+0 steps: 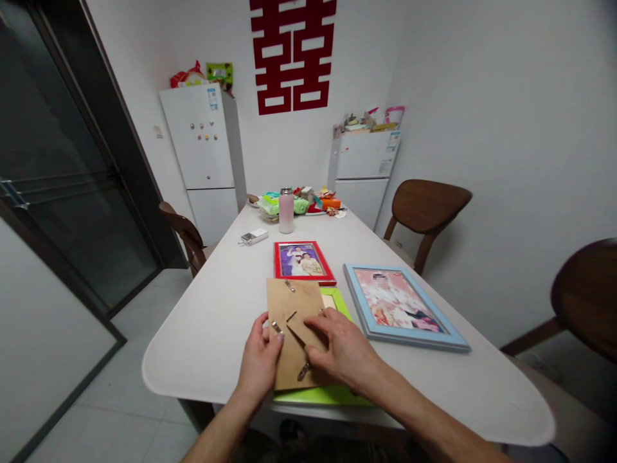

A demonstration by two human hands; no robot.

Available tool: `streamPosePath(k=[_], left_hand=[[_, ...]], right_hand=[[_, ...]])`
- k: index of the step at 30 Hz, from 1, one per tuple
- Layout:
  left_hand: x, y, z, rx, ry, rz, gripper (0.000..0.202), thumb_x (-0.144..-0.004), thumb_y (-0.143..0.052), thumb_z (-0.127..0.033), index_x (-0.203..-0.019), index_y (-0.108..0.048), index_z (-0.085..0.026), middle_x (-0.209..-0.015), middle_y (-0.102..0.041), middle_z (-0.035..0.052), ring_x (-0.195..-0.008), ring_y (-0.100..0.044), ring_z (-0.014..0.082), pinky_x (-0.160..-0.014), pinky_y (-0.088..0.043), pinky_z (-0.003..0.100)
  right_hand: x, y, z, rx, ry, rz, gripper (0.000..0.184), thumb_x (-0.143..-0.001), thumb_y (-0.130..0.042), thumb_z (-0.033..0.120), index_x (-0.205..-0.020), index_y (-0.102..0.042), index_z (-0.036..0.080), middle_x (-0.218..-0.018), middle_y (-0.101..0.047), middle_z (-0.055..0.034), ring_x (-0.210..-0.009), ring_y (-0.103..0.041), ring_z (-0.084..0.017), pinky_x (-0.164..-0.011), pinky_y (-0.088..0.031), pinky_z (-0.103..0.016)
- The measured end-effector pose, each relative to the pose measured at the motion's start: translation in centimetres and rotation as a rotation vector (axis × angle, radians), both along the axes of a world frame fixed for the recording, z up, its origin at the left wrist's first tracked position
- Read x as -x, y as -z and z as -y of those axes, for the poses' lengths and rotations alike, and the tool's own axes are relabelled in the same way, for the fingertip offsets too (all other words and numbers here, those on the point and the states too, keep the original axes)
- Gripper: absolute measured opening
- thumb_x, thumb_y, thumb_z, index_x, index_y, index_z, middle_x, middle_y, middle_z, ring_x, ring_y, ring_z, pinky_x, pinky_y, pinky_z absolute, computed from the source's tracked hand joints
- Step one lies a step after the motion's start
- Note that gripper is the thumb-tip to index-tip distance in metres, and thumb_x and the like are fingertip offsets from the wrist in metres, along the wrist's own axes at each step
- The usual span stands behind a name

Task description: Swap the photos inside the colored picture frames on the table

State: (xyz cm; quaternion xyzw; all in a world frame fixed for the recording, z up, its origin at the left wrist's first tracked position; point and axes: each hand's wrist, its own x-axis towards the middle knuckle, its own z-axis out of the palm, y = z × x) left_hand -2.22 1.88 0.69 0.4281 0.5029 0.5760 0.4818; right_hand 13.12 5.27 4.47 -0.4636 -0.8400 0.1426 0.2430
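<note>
1. Left forearm (pixel 224 427) and right forearm (pixel 424 411) angle inward over the near edge of a white table (pixel 202 347)
2. Left hand (pixel 259 360) pinches the side of a kraft backing board (pixel 292 321), which rests on a green frame (pixel 322 395) and carries metal clips (pixel 290 286)
3. Right hand (pixel 343 347) lies across the board's easel flap (pixel 303 329), its grip unclear; the hands stay apart, both on the board
4. Just beyond lie a red frame (pixel 303 262) and, to the right, a blue frame (pixel 405 307); farther off, a pink bottle (pixel 286 211) stands beside a heap of packets (pixel 299 204)

Head camera looks down on the hands (pixel 337 347), seemingly wide-angle.
</note>
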Motion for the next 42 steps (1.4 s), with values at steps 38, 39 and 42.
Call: streamPosePath(k=[38, 39, 42], left_hand=[[-6.0, -2.9, 2.2, -0.594, 0.226, -0.94, 0.05, -0.071, -0.051, -0.016, -0.118, -0.035, -0.015, -0.106, -0.052, 0.0105, -0.097, -0.047, 0.0221, -0.083, -0.041, 0.036], [-5.4, -3.1, 2.3, -0.609, 0.2, -0.944, 0.048, -0.072, -0.048, -0.013, -0.118, -0.035, -0.015, -0.099, -0.055, 0.0092, -0.09, -0.05, 0.0204, -0.078, -0.043, 0.033], [-2.8, -3.9, 2.6, -0.551, 0.001, -0.89, 0.046, -0.073, -0.043, -0.01, -0.118, -0.036, -0.016, -0.089, -0.056, 0.0066, -0.076, -0.053, 0.0163, -0.069, -0.045, 0.028]], right_hand=[[-4.3, -0.1, -0.9, 0.743, 0.195, -0.956, 0.08, -0.063, -0.057, 0.031, -0.13, -0.016, 0.021, -0.057, -0.057, 0.0043, -0.045, -0.052, -0.012, -0.047, -0.042, -0.024], [-4.4, 0.3, -1.2, 0.714, 0.21, -0.915, 0.08, -0.063, -0.056, 0.031, -0.131, -0.016, 0.019, -0.056, -0.057, 0.0044, -0.044, -0.051, -0.011, -0.044, -0.04, -0.023], [-4.9, 1.4, -2.3, 0.588, 0.272, -0.684, 0.075, -0.065, -0.051, 0.029, -0.13, -0.019, 0.011, -0.056, -0.056, 0.0028, -0.047, -0.052, -0.013, -0.044, -0.039, -0.023]])
